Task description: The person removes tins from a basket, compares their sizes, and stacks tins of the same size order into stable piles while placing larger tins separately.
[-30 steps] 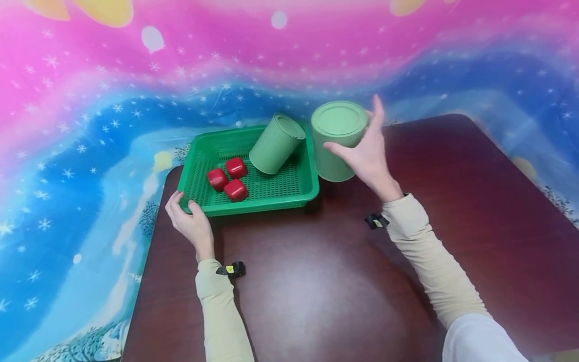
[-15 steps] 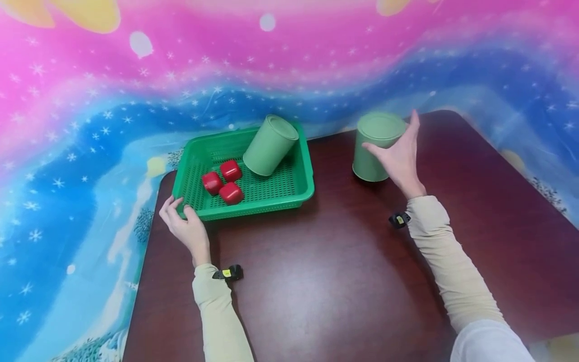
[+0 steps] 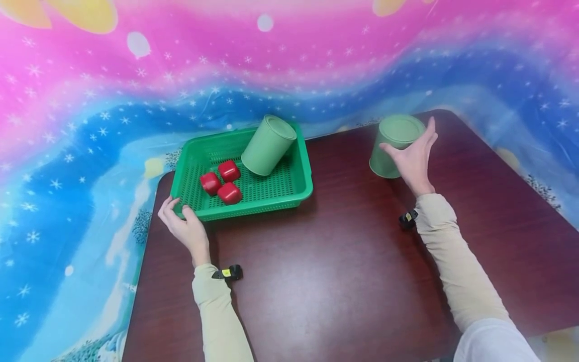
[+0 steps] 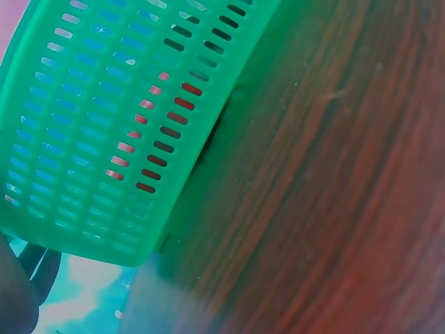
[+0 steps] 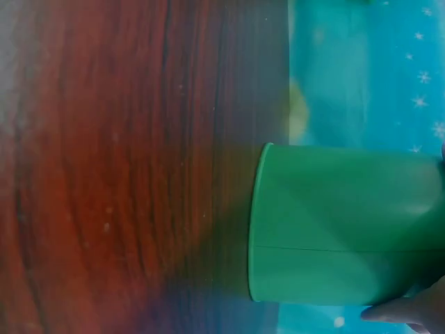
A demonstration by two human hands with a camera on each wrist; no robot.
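On the right of the head view, my right hand (image 3: 415,166) grips a light green can (image 3: 400,129) near its lidded top, thumb on the near side. The can's lower rim is close over the table in the right wrist view, where its side (image 5: 341,216) shows a thin seam. My left hand (image 3: 187,234) holds the near left corner of a green plastic basket (image 3: 253,207), thumb at the rim. Inside the basket, a second green can (image 3: 268,147) leans tilted against the back right. Three red rounded cubes (image 3: 229,192) lie together at the basket's left.
The dark red-brown wooden table (image 3: 307,281) lies under everything. A pink and blue patterned cloth (image 3: 253,65) hangs behind its far edge. Small black devices (image 3: 232,272) sit on both wrists.
My right hand has carried its green can rightward, from beside the basket to the table's right part, and lowered it. My left hand stays at the basket's corner. The head view has shifted slightly.
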